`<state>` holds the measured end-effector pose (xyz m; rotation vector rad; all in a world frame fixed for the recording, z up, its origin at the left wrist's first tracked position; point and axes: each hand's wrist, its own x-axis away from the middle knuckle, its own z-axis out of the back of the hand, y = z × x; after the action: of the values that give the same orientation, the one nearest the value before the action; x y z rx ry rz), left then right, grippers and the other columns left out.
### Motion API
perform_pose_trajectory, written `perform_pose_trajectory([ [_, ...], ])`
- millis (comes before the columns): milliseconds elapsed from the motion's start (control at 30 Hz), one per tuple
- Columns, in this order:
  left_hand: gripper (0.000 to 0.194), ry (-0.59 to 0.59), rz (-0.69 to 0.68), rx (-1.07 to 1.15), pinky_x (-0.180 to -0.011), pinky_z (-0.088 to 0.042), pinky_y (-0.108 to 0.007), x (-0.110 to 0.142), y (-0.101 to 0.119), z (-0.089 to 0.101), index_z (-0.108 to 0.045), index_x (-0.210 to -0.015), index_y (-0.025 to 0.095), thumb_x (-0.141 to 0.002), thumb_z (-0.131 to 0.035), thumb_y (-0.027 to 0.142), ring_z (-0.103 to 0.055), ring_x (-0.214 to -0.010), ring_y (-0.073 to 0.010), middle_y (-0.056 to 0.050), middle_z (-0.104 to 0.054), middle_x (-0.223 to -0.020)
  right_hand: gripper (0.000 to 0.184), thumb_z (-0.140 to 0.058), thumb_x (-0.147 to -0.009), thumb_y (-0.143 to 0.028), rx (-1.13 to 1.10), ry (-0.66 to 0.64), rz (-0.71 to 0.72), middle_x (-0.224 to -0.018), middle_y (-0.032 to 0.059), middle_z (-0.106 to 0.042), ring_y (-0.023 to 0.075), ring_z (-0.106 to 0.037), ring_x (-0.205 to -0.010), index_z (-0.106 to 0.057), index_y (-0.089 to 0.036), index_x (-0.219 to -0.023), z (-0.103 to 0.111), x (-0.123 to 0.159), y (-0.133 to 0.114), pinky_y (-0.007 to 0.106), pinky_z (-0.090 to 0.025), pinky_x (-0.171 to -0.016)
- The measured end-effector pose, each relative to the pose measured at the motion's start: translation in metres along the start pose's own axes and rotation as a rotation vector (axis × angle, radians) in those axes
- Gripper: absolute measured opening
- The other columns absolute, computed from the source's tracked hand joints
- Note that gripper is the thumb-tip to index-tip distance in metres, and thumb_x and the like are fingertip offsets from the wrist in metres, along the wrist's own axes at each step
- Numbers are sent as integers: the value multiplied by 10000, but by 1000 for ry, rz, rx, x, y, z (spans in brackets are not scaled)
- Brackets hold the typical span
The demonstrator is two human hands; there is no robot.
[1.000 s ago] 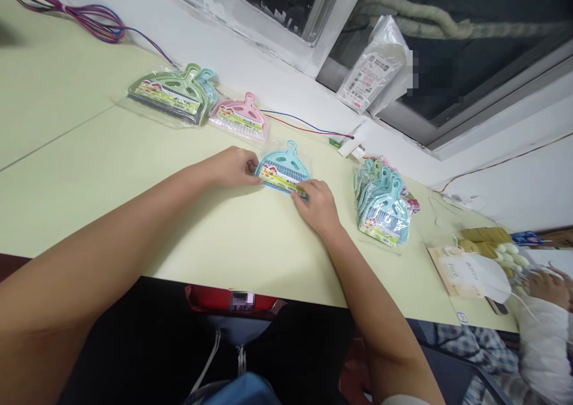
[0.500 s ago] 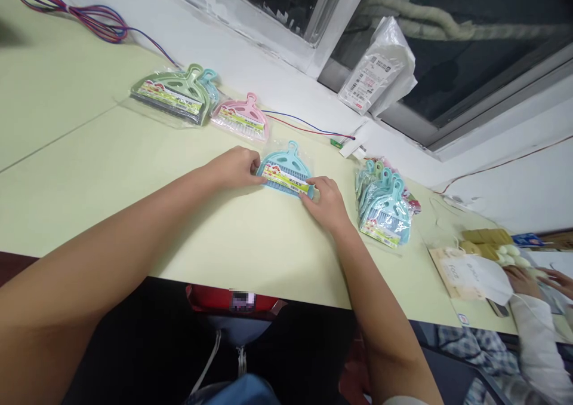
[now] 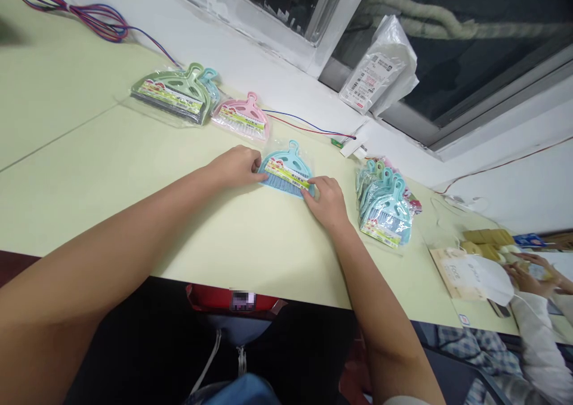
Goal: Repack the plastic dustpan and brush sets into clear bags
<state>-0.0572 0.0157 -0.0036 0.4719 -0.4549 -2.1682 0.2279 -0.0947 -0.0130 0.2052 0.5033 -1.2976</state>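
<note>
A small light-blue dustpan and brush set lies on the table in a clear plastic bag, handle toward the wall. Across its bristles runs a green and yellow printed label card. My left hand pinches the left edge of the set between thumb and curled fingers. At the right edge, my right hand grips the set, with its fingertips at the end of the label. Behind it are a bagged pink dustpan set and a bagged green one, with a blue handle showing beside the green one.
Several bagged dustpan sets lie overlapping to my right. A white plastic packet leans at the window. Coiled red and blue wires lie at far left. Further right, a co-worker's hands are near a paper bag.
The label now sits slightly higher across the blue set, and more bristles show below it. Both my hands stay at its edges. The co-worker's hands have shifted.
</note>
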Motion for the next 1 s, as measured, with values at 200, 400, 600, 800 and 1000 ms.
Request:
perform_pose_trajectory([
  [200, 373, 2, -11, -3, -662, -449, -332, -1, 0, 0, -721, -906, 216, -776, -674, 562, -682, -827, -255, -65, -747, -851, 237, -622, -954, -299, 5, 23, 8, -1146, 130, -707, 325, -622, -1078, -683, -197, -1159, -1, -3, 2, 474, -499, -957],
  [400, 393, -3, -28, -9, -649, -439, -341, 0, 0, 0, -720, -919, 205, -775, -656, 564, -671, -800, -258, -70, -738, -836, 200, -604, -958, -266, 29, -5, 89, -1178, 123, -693, 308, -619, -1077, -719, -207, -1110, 2, 0, 1, 470, -501, -947],
  [600, 369, -7, -44, -32, -645, -427, -326, 0, 0, 0, -696, -906, 212, -778, -656, 555, -675, -804, -243, -66, -746, -861, 188, -575, -955, -215, 138, -80, 153, -1204, 138, -688, 325, -607, -1109, -735, -208, -1052, 5, -1, -3, 498, -490, -952],
  [800, 351, 1, -53, -5, -633, -418, -338, 0, 0, 0, -704, -884, 212, -771, -659, 542, -664, -774, -247, -67, -735, -820, 241, -510, -972, -161, 181, -99, 162, -1185, 150, -712, 309, -637, -1063, -746, -183, -1019, -1, -1, 0, 476, -510, -932],
  [1000, 339, -1, -47, -15, -640, -422, -329, 0, 0, -1, -696, -888, 221, -774, -659, 538, -676, -793, -245, -61, -743, -846, 254, -495, -989, -162, 205, -73, 176, -1173, 140, -719, 290, -643, -1039, -739, -180, -1056, -4, 0, 2, 445, -506, -918],
])
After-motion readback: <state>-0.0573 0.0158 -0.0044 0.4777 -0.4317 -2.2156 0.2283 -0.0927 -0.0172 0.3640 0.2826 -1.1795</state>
